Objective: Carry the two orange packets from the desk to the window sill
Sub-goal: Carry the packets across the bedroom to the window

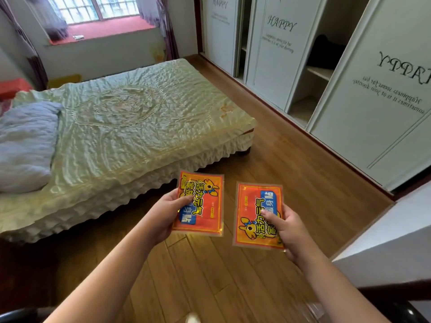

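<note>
left hand (166, 212): pinching the left orange packet (200, 203) at its left edge, thumb on the face, fingers hidden beneath
right hand (285, 229): pinching the right orange packet (257, 215) at its right edge, thumb laid on the print, fingers under
why this hold: one packet per hand, both flat and face-up, apart from each other; judged a carry grip that avoids creasing and lets each go down separately
packet location: both in the air over the wood floor (279, 159), just past the foot of the bed (140, 117); neither on the surface nor the sill
target: window sill (105, 29), red-topped, far across the room beyond the bed; a small object already lies on it
progress: judged mid-carry, placing not yet done
packet print: yellow Chinese characters, blue panel, cartoon animal; appears mirrored, not reliably readable
wardrobe doors (373, 101): "HAPPY" in script, mirrored on the nearest door; small lines below mostly illegible
</note>
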A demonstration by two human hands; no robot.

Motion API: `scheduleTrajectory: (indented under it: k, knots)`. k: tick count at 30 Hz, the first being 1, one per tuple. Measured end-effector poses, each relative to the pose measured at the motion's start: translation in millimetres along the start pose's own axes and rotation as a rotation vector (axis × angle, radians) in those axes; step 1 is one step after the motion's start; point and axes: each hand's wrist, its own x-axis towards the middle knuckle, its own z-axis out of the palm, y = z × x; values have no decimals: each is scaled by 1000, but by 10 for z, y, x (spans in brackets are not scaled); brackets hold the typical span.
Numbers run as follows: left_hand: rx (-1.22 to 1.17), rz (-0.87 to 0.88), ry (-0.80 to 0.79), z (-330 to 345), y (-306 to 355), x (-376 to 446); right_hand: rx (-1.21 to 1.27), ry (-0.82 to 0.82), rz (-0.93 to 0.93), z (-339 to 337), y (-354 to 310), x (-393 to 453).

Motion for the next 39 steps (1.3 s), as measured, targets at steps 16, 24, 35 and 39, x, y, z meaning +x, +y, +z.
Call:
scheduleTrajectory:
  k: [16,24,35,39]
  knots:
    - [100,-57,-214,250,1060,1963,32,194,-56,17,-860,1583]
    - [121,-109,-254,792,1383,2947,52,278,-67,-418,-1255,2292]
    - [148,-145,-234,2043,1822,4394,60,288,-63,-1517,-2170,3631]
    - [141,-157,-225,2431,1997,4834,37,280,-54,-1847,-2529,4035]
